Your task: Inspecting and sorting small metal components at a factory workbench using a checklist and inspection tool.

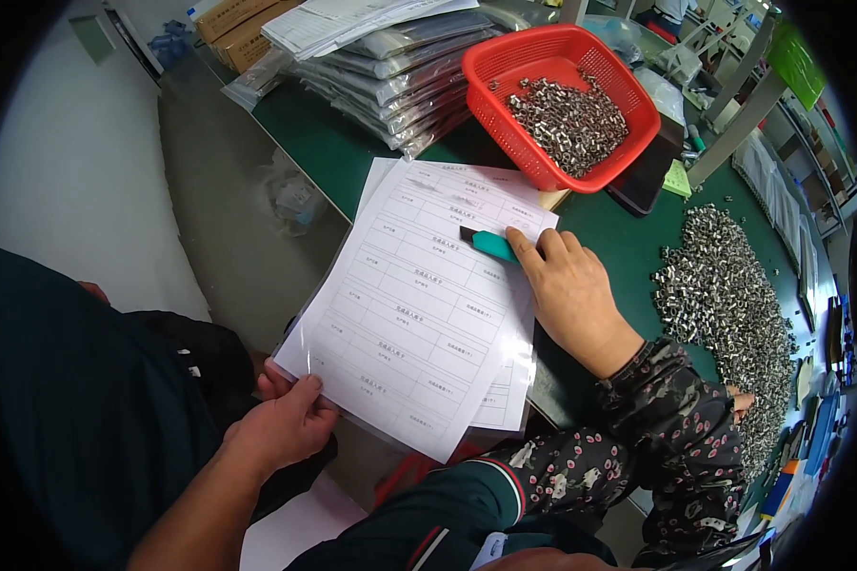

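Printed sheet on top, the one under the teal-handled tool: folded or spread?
Spread. The sheet shows its printed rows from top to bottom, with no part doubled over.

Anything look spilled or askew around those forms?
Yes: the top form sheet sits askew over the lower sheet, and its near end hangs past the green table. Small metal parts also lie heaped loose there, unlike those in the red basket; I can't tell if they spilled.

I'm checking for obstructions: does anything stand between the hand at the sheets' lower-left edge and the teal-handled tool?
Nothing visible stands between that hand and the teal-handled tool; only the printed sheets span the gap. The tool itself is in another person's floral-sleeved hand.
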Available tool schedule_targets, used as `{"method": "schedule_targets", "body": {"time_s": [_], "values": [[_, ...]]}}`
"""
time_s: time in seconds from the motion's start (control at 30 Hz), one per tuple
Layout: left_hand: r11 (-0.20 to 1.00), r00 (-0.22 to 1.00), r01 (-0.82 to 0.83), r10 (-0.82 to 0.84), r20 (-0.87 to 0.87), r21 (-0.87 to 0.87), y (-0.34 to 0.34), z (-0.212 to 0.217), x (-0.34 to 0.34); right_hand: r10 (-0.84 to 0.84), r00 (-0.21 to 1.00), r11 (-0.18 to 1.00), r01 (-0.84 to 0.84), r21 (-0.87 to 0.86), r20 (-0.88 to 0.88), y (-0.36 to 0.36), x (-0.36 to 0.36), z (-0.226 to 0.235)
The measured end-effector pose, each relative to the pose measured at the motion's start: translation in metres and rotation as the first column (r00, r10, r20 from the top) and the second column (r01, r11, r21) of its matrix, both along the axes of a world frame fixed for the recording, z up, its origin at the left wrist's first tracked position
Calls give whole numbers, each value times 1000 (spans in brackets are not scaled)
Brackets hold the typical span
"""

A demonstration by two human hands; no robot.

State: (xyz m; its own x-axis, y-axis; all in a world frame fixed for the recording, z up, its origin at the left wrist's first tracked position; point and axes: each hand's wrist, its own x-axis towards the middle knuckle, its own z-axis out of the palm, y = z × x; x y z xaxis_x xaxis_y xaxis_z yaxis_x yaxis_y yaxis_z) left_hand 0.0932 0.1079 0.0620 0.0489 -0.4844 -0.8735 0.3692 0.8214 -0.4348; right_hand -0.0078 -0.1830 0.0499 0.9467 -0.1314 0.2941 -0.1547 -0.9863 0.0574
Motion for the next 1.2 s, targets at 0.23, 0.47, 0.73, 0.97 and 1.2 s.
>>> {"method": "schedule_targets", "body": {"time_s": [0.23, 0.47, 0.73, 0.97, 1.2], "values": [[1000, 1000, 14, -14, -7, 20, -2, -5, 4, 15, 1000, 999, -16, 34, 8, 1, -4, 0], [998, 998, -53, 53, -21, 26, -3, -4, 2, 2, 1000, 971, -8, 237, 26, 4, 0, 7], [996, 996, -89, 89, -3, -25, 0, -6, -3, 69, 997, 951, -54, 306, -38, 6, 8, 10], [991, 990, -133, 132, 42, 6, -6, -4, -8, 88, 992, 937, -51, 345, -93, 6, 5, 18], [995, 995, -103, 103, 5, -14, 5, -17, -7, 132, 989, 925, -100, 366, -65, 16, -54, 50]]}}
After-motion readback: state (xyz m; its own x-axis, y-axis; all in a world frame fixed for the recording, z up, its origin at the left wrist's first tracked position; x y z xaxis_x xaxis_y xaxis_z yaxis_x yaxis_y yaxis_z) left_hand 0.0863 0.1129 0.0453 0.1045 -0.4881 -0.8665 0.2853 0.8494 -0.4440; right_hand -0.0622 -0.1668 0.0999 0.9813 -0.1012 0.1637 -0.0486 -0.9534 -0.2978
